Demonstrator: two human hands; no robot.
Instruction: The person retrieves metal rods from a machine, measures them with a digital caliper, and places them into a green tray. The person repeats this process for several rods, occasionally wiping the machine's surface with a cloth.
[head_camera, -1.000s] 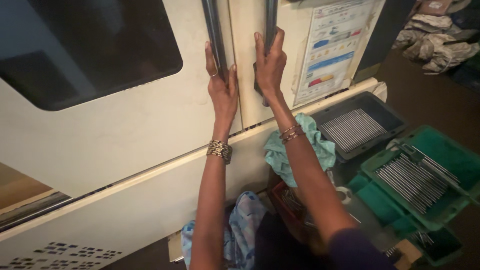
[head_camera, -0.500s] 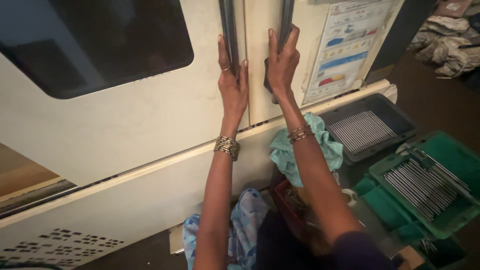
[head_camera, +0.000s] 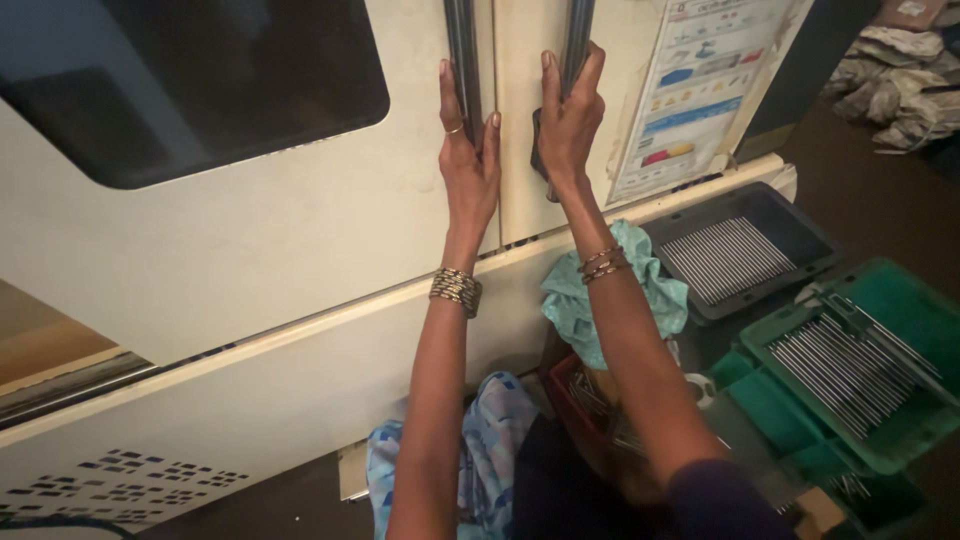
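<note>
A red bin (head_camera: 572, 385) sits low in the middle, partly hidden behind the right forearm, with thin metal rods (head_camera: 597, 400) lying in it. To its right a grey tray (head_camera: 790, 225) holds one neat layer of parallel rods, and further right a green crate (head_camera: 900, 440) carries another row of rods in its upper tray, with more green bins stacked under it. A teal cloth (head_camera: 600, 300) is bunched between the red bin and the grey tray, touching the machine's lower sill. Above all this stand the two cream doors of a machine: the left door (head_camera: 250, 230) has a dark window (head_camera: 180, 80), and the right door (head_camera: 520, 150) bears a printed chart (head_camera: 690, 100). Each door has a dark upright handle beside the seam. The left hand (head_camera: 468, 165) lies on the left handle (head_camera: 462, 50), fingers stretched up along it, its grip loose rather than closed round the bar. The right hand (head_camera: 568, 115) has its grip wrapped on the right handle (head_camera: 578, 35). Crumpled rags (head_camera: 900, 80) lie on the floor at far right.
</note>
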